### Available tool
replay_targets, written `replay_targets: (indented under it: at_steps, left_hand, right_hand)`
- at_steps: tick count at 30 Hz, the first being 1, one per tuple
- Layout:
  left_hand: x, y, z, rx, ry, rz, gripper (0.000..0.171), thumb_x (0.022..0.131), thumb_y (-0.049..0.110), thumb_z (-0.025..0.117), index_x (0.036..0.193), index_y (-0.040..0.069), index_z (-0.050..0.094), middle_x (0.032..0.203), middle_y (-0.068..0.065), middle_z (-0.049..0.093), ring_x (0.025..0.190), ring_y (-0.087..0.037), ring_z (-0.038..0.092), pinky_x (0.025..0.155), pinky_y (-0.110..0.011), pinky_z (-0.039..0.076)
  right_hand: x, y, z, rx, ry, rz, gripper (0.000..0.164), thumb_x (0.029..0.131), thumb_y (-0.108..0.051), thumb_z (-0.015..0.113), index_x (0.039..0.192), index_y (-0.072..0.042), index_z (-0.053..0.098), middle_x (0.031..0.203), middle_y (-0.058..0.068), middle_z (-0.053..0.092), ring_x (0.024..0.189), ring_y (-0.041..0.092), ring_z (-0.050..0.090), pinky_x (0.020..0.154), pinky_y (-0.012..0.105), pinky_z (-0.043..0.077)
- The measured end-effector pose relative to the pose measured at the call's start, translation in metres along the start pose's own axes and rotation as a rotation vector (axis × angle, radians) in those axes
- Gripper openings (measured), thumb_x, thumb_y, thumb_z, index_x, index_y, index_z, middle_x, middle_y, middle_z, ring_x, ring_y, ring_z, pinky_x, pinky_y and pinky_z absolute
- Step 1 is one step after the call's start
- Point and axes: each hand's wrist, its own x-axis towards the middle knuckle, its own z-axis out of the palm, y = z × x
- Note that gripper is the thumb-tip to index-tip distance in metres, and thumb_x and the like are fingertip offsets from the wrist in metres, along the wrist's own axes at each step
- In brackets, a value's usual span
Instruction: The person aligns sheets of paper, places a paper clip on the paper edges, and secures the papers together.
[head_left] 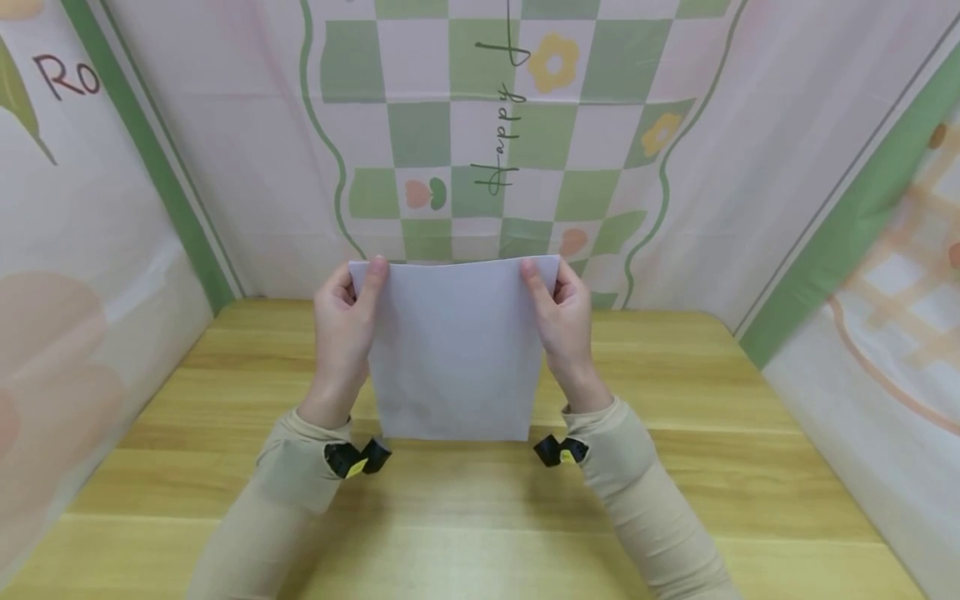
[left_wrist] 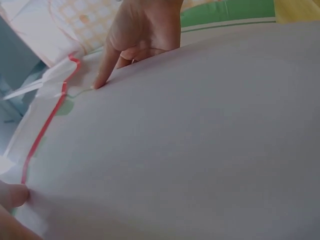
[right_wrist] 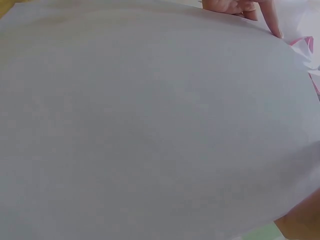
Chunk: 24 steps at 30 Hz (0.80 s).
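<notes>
A plain white sheet of paper (head_left: 457, 350) is held up in front of me over the table, its top edge slightly bowed. My left hand (head_left: 345, 325) pinches the upper left corner, thumb on the near face and fingers curled behind. At the upper right corner my right hand (head_left: 562, 321) pinches in the same way. The paper (left_wrist: 190, 135) fills most of the left wrist view, with the right hand (left_wrist: 147, 27) at its far edge. In the right wrist view the sheet (right_wrist: 150, 120) hides nearly everything, and the left hand (right_wrist: 240, 7) shows at the top.
Below the sheet lies a wood-grain table (head_left: 465, 525). A curtain (head_left: 420, 75) with green checks and flowers hangs behind it, with printed cloth (head_left: 97, 292) on the left and more cloth (head_left: 885, 333) on the right. Black wrist cameras (head_left: 358, 458) sit at both sleeves.
</notes>
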Motion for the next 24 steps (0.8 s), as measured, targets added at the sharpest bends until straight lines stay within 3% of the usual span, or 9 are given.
replay_targets:
  at_steps: [8,16,24]
  left_hand:
    - [-0.0022,-0.0067,-0.001,-0.028,-0.004,-0.018,0.025,0.089,0.034,0.065,0.088,0.009,0.061,0.073,0.003,0.055,0.07,-0.012,0.051,0.061,-0.022,0.039]
    - [-0.0024,-0.0026,0.0006,-0.06,-0.009,0.012,0.023,0.09,0.031,0.064,0.087,0.009,0.06,0.07,0.003,0.05,0.069,-0.012,0.047,0.059,-0.022,0.034]
    - [-0.0026,0.0029,0.0016,-0.097,-0.038,0.019,0.024,0.09,0.032,0.064,0.088,0.008,0.061,0.074,-0.001,0.054,0.072,-0.014,0.05,0.064,-0.023,0.037]
  right_hand:
    - [-0.0021,0.0045,-0.0023,-0.013,-0.006,-0.006,0.008,0.091,-0.022,0.065,0.089,-0.014,0.062,0.071,-0.006,0.057,0.065,0.009,0.055,0.06,0.022,0.047]
    - [-0.0016,0.0014,-0.0016,-0.017,0.003,0.004,0.008,0.091,-0.022,0.065,0.089,-0.015,0.061,0.073,-0.006,0.056,0.068,0.009,0.054,0.061,0.022,0.045]
    - [-0.0021,-0.002,-0.0004,0.001,-0.006,0.008,0.01,0.09,-0.024,0.065,0.089,-0.015,0.062,0.074,-0.005,0.057,0.069,0.01,0.054,0.064,0.022,0.046]
